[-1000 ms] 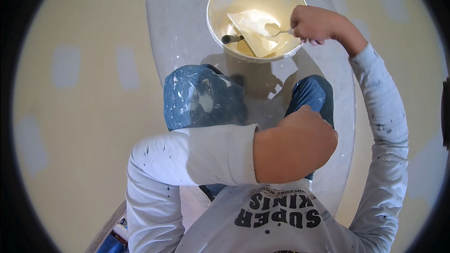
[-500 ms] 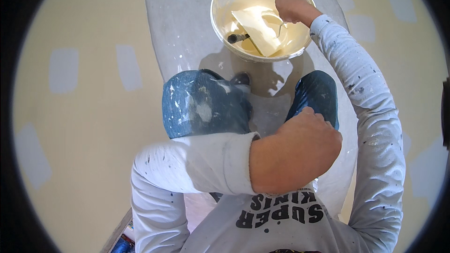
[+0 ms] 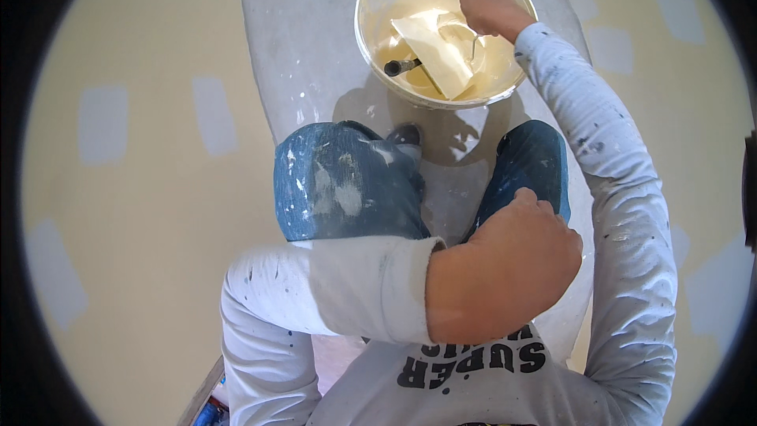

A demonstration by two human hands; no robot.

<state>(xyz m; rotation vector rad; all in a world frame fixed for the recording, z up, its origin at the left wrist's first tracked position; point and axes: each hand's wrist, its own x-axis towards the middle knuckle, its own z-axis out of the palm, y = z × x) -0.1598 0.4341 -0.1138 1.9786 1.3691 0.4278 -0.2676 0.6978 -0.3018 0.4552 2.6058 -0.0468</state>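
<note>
A translucent plastic bucket [image 3: 364, 47] stands on the grey covering in front of my knees, with cream-coloured residue inside. Reaching over its right side, my right hand [image 3: 495, 14] is closed; a thin bent metal rod [image 3: 474, 49] runs down from it into the bucket, its grip hidden in my fist. Inside lies a flat cream-white board or blade [image 3: 435, 55], beside a black-ended handle [image 3: 402, 67]. My left hand [image 3: 509, 264] lies across my lap near my right thigh, fingers curled; whatever is in it, if anything, is hidden.
Grey sheet-like covering [image 3: 307, 39] lies under the bucket and my feet. Around it spreads a beige surface with pale rectangular patches [image 3: 102, 125]. My paint-spotted jeans [image 3: 347, 181] are close behind the bucket. A box edge with blue items [image 3: 209, 412] shows at lower left.
My left hand has shifted slightly down and right across my lap. My right hand has moved a little left at the bucket, still closed.
</note>
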